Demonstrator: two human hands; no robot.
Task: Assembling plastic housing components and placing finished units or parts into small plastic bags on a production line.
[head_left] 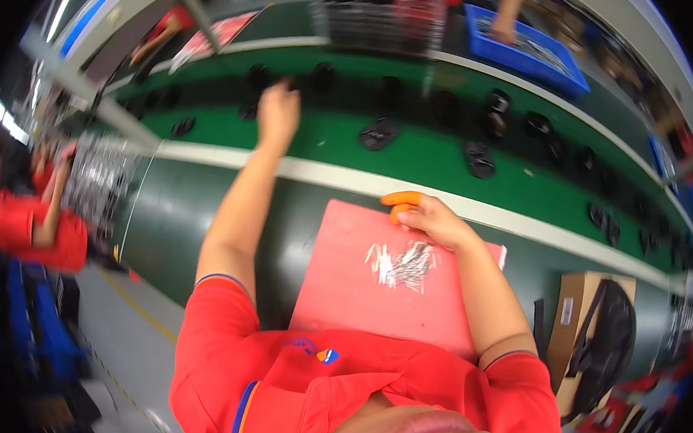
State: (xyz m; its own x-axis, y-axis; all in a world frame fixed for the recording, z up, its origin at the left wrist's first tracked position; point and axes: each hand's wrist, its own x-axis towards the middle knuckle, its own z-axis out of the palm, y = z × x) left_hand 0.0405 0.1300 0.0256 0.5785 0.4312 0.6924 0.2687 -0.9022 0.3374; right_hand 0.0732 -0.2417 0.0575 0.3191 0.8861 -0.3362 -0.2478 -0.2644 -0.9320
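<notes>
My left hand [280,115] reaches over the green belt [327,140], close to small black rounded items. Its fingertips are blurred, and whether they hold anything cannot be made out. My right hand [435,220] is above the far edge of a pink mat [342,296]. Orange covers [401,198] sit on two of its fingers, which bend toward the thumb; anything between them is hidden. Nearer me on the mat lies a loose pile of thin silvery strips [403,265]. Black oblong pieces, such as one black piece [378,133] ahead of my hands, lie spaced along the belt.
A pale rail [333,174] runs between my bench and the belt. Beyond the belt stand a blue tray [527,53], with another person's hand in it, and stacked clear trays [378,16]. A cardboard box [574,318] and black bag [609,336] are at right. Another person [40,225] works at left.
</notes>
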